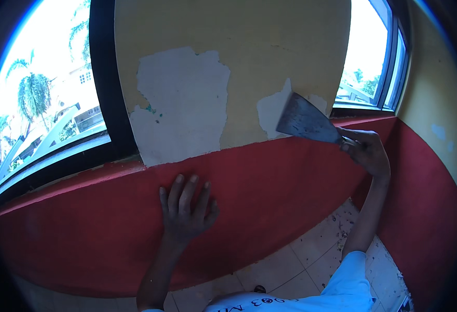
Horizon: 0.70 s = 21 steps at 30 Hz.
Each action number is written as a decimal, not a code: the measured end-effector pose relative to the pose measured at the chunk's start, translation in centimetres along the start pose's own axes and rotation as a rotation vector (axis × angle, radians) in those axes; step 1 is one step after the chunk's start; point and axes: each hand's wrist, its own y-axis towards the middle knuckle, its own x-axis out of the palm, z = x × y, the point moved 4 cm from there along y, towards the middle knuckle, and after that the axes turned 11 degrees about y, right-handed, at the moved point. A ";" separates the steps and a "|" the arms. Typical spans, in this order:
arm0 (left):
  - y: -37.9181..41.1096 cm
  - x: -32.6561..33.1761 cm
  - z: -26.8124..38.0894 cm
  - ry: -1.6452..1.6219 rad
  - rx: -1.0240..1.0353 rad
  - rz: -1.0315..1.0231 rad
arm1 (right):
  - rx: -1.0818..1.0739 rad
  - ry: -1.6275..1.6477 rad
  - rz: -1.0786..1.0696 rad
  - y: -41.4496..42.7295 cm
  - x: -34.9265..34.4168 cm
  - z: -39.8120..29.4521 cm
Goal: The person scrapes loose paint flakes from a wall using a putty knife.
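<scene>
In my right hand [365,152] is a putty knife [308,119] with a wide metal blade, its edge against a bare whitish patch [269,113] on the yellow wall [252,70]. My fingers cover most of its handle. My left hand [187,208] holds nothing; its spread fingers rest on the red lower wall [252,187]. Above that hand lies a larger bare patch [183,101] with ragged paint edges and small green spots near its left side.
Dark-framed windows stand at the left [103,78] and right [386,78]. A red ledge [96,179] runs beneath the left one. At the right the walls meet in a corner. Paint flakes lie on the tiled floor [291,265].
</scene>
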 end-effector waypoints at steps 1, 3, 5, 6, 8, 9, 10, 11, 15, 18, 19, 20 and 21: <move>0.0 0.1 0.0 -0.010 0.003 -0.002 | -0.090 -0.009 -0.038 0.5 0.3 -0.6; -0.2 0.1 -0.2 -0.029 -0.015 0.017 | -0.159 -0.010 -0.054 1.3 -0.7 -0.6; -0.1 0.2 -0.1 -0.045 -0.010 0.015 | -0.229 -0.012 -0.070 1.8 -1.1 -0.8; -0.1 0.2 0.1 -0.042 -0.013 0.011 | -0.202 0.053 -0.067 2.2 -1.1 -0.7; 0.0 0.2 0.0 -0.034 -0.006 0.012 | -0.172 0.117 -0.068 2.5 -0.6 -1.2; 0.0 0.2 -0.1 -0.027 0.005 0.017 | -0.148 0.025 -0.094 2.4 0.2 -2.6; -0.1 0.3 0.0 -0.032 0.004 0.016 | -0.123 -0.068 -0.120 2.3 0.7 -3.3; -0.1 0.3 0.0 -0.035 0.003 0.013 | -0.120 -0.070 -0.121 2.2 0.0 -2.8; -0.2 0.2 0.1 -0.038 0.002 0.016 | -0.073 -0.076 -0.134 2.7 -0.9 -2.1; -0.1 0.2 0.1 -0.014 0.012 0.013 | -0.086 -0.045 -0.164 3.1 0.3 -2.2; -0.1 0.2 0.1 -0.013 0.012 0.015 | -0.123 -0.042 -0.156 3.2 0.5 -2.3; -0.2 0.3 0.1 -0.015 0.008 0.015 | -0.126 -0.042 -0.155 3.2 -0.1 -1.9; -0.2 0.3 0.1 -0.015 0.004 0.014 | -0.123 -0.025 -0.133 3.1 -1.0 -1.7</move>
